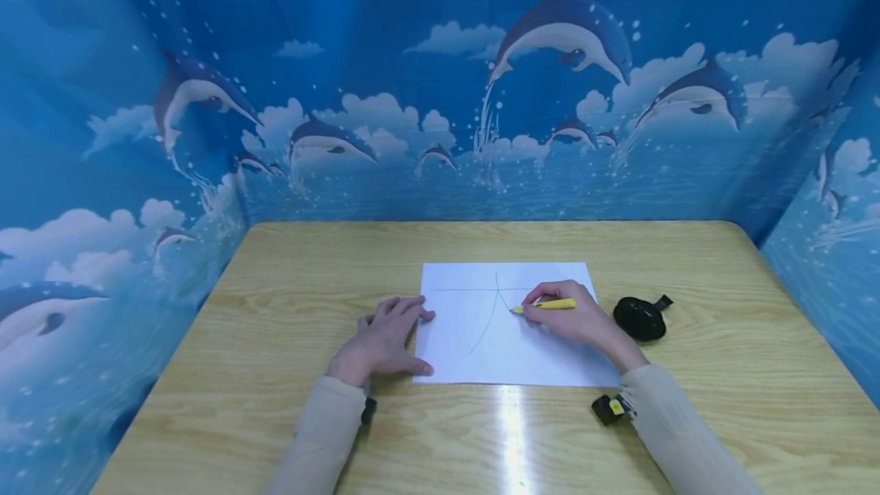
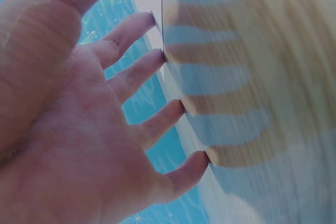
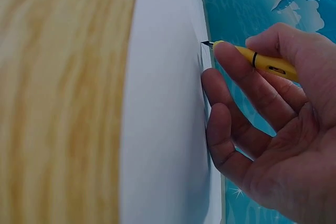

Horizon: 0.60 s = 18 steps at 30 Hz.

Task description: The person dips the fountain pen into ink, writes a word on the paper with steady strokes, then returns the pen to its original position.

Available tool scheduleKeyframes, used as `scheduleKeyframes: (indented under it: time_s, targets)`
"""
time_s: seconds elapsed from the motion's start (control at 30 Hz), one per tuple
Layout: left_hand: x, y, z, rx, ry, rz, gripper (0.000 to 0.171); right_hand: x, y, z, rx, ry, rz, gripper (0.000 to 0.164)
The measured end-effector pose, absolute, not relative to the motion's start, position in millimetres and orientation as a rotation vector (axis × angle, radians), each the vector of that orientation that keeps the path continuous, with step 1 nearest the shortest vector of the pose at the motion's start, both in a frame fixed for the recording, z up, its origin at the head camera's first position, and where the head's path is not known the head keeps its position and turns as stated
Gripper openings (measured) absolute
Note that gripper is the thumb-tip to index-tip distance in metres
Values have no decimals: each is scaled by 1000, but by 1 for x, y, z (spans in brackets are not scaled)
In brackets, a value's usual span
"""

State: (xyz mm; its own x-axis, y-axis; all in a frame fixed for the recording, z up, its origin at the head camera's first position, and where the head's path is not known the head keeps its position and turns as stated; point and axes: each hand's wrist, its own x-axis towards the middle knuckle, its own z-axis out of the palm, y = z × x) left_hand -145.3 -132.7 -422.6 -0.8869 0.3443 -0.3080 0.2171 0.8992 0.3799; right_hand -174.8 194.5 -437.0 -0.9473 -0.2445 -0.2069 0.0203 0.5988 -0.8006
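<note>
A white sheet of paper (image 1: 454, 327) lies on the wooden table, with a thin horizontal line and curved strokes crossing it near the top. My right hand (image 1: 567, 315) pinches a yellow fountain pen (image 1: 560, 303), its tip touching the paper where one stroke ends. In the right wrist view the pen's dark nib (image 3: 206, 42) and yellow barrel show between thumb and index finger, the other fingers loosely bent. My left hand (image 1: 385, 338) rests at the paper's left edge, thumb and a fingertip on the sheet. In the left wrist view its fingers (image 2: 139, 80) are spread, tips down on the surface.
A black, rounded object (image 1: 639, 318) with a small tab sits on the table just right of the paper. The wooden table (image 1: 289, 312) ends at a blue curtain (image 1: 412, 44) printed with dolphins and clouds, which stands behind and at both sides.
</note>
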Motion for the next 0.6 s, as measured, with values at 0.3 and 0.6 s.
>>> scheduleKeyframes:
  time_s: [0.3,0.6]
  targets:
    - [-146,-133,-423,415,2689,472,82,-173,195,-436,-196,2529,-1274,21]
    - [-147,-133,-424,420,2692,467,83,-172,196,-434,-178,2517,-1275,20]
